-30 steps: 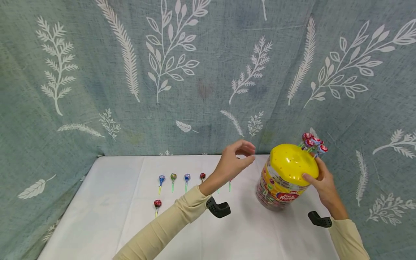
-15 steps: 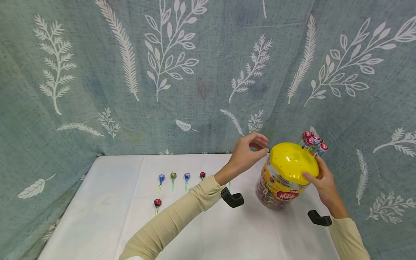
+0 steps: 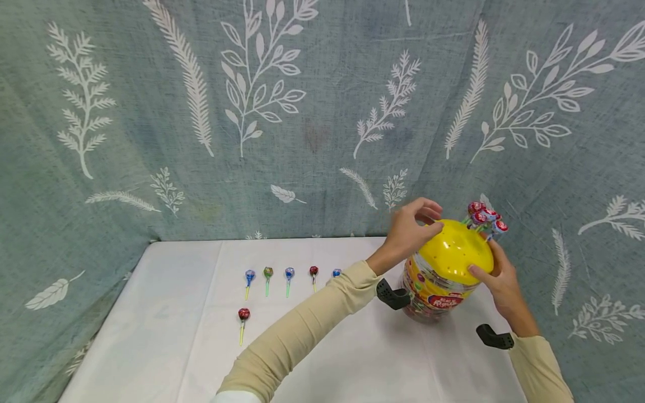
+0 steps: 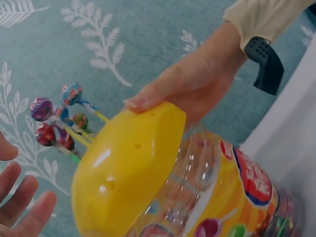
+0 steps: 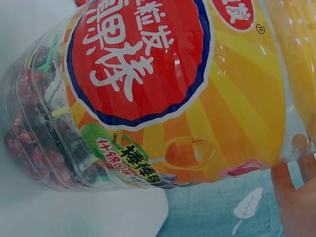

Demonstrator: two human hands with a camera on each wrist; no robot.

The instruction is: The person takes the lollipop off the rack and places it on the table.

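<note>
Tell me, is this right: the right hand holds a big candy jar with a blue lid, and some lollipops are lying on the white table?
Not quite: the lid is yellow, not blue, as the head view shows. The right hand does hold the big candy jar, and some lollipops are lying on the white table.

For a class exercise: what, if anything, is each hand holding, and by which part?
The right hand grips the clear plastic candy jar by the edge of its yellow plastic lid; the left hand holds nothing.
</note>
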